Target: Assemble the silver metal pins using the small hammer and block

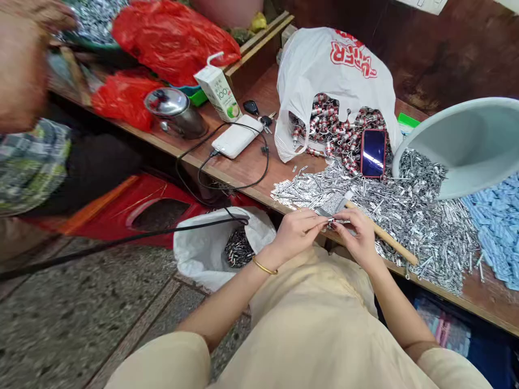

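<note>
My left hand [298, 231] and my right hand [357, 233] meet at the table's front edge, both pinching one small silver metal part [335, 220] between their fingertips. A gold bangle [264, 267] sits on my left wrist. Just behind my hands lies a wide heap of small silver metal pieces [409, 210]. A wooden-handled tool [381, 232] rests on that heap, right of my right hand.
A white plastic bag [336, 70] holds red-and-silver parts, with a phone [373, 153] leaning on them. A grey basin [466, 146] and blue pieces [494, 227] lie right. A power bank [237, 136], juice carton [219, 93], kettle [174, 111], red bags [174, 38]. Floor sack [211, 248]. Another person [24, 81] at left.
</note>
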A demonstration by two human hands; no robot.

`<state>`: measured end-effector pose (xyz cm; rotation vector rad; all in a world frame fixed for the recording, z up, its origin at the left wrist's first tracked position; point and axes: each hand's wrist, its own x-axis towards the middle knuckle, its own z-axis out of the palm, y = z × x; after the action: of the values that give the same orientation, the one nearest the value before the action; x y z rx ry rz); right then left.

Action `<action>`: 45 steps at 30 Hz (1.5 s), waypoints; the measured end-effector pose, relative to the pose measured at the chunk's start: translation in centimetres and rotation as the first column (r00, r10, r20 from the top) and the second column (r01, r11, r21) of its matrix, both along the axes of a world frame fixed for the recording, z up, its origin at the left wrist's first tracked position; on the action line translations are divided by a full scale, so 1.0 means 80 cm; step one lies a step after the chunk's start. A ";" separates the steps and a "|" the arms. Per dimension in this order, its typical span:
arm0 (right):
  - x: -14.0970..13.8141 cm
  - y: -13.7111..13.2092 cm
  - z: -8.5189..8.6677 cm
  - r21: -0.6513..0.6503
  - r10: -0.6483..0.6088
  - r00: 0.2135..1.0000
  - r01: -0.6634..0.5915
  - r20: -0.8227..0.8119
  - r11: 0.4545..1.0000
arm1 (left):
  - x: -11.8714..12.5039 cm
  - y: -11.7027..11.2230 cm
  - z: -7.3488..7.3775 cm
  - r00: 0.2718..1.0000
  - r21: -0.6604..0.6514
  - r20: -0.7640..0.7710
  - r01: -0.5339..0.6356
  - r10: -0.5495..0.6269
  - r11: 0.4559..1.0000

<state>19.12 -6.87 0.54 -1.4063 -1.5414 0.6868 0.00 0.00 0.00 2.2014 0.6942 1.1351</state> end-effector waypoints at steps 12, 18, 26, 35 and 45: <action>-0.033 -0.025 -0.021 -0.167 -0.216 0.853 0.154 -0.475 0.974 | 0.037 -0.047 -0.017 0.925 -0.615 0.320 0.038 0.206 0.788; 0.124 -0.022 -0.008 0.038 -0.460 0.822 0.476 0.335 0.878 | 0.002 -0.001 -0.031 0.967 -0.740 0.160 -0.014 0.197 0.672; 0.221 -0.013 -0.033 -0.119 -0.173 0.569 0.439 0.804 0.891 | -0.013 0.047 -0.047 0.991 -0.819 0.056 -0.025 0.123 0.573; 0.213 -0.015 -0.024 0.015 -0.320 0.583 0.467 0.747 0.884 | -0.017 0.085 -0.055 0.997 -0.861 0.015 0.051 -0.076 0.505; 0.021 0.071 0.005 -0.229 0.175 0.984 -0.161 0.044 0.960 | 0.004 0.100 -0.052 0.982 -0.892 -0.059 0.029 -0.180 0.451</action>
<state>20.77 -1.19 0.94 -1.4857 -1.6891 0.9531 0.30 7.96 -4.18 1.3456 0.9233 0.3328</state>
